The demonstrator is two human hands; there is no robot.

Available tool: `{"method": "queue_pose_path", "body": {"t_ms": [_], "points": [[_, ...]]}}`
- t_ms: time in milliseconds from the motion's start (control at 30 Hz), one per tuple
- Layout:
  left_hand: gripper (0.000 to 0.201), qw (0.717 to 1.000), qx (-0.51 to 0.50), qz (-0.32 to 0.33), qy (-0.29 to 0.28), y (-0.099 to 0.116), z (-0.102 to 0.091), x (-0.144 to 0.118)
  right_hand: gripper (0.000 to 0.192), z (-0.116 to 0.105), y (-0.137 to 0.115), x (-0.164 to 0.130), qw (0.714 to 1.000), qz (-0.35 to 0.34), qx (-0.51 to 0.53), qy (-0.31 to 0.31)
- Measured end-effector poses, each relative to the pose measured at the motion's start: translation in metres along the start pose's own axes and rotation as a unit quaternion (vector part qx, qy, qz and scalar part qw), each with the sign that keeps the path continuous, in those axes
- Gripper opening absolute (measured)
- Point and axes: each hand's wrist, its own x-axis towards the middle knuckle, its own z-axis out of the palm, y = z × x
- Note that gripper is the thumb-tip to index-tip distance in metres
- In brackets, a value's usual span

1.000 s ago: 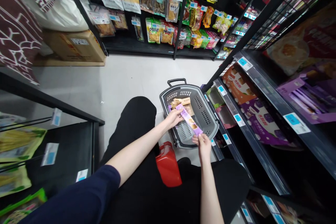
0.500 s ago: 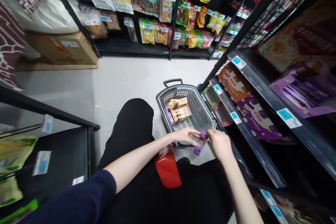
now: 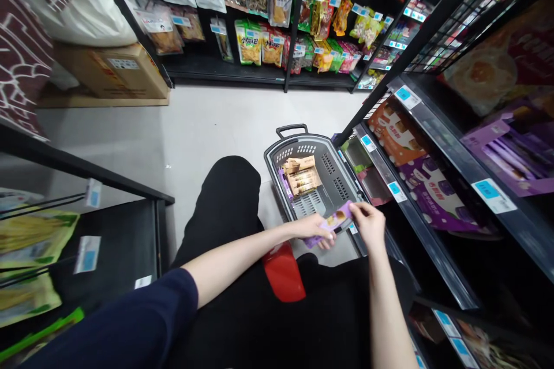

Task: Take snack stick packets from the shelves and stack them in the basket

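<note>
Between my hands is a long purple snack packet [image 3: 337, 218] with a food picture on its face, tilted up toward the right. My left hand [image 3: 315, 229] grips its lower left end, with fingers curled beneath. The fingers of my right hand [image 3: 367, 220] pinch its upper right end. Both hands hold it over the near end of a grey shopping basket [image 3: 272, 155] on the floor. Inside the basket lie an open brown cardboard box [image 3: 302, 176] with small packets in it and a purple packet [image 3: 285, 183] along the left wall.
On the right shelf stand a purple carton [image 3: 437, 193], an orange carton [image 3: 396, 132] and an open purple display box [image 3: 511, 155]. Bagged snacks [image 3: 249, 43] hang on the far rack. A red object [image 3: 284, 274] is between my legs. A cardboard box [image 3: 119, 72] sits at left.
The purple packet has turned from nearly upright to a flatter slant, its printed face now showing. My left hand has closed around its lower end. The view has shifted slightly.
</note>
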Motion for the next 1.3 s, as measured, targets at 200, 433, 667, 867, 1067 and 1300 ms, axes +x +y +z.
{"method": "queue_pose_path", "body": {"t_ms": [200, 433, 667, 867, 1067, 1300], "points": [[0.032, 0.998, -0.030, -0.025, -0.050, 0.013, -0.007, -0.005, 0.035, -0.033, 0.031, 0.018, 0.984, 0.058, 0.118, 0.121], [0.041, 0.992, -0.064, -0.071, -0.080, 0.021, -0.022, -0.007, 0.032, -0.029, 0.044, 0.000, 0.953, 0.118, 0.258, 0.105], [0.034, 0.998, -0.022, -0.055, 0.005, 0.014, -0.033, -0.002, 0.030, -0.036, 0.052, -0.023, 0.940, 0.111, 0.321, 0.021], [0.041, 0.982, 0.132, 0.015, 0.136, 0.009, -0.044, 0.004, 0.038, -0.034, 0.059, -0.035, 0.960, 0.152, 0.228, -0.062], [0.045, 0.983, 0.074, 0.022, 0.164, 0.014, -0.054, 0.004, 0.042, -0.030, 0.065, -0.038, 0.959, 0.188, 0.191, -0.086], [0.039, 0.962, -0.102, 0.116, 0.226, 0.031, -0.056, 0.002, 0.041, -0.025, 0.058, -0.041, 0.935, 0.233, 0.227, -0.139]]}}
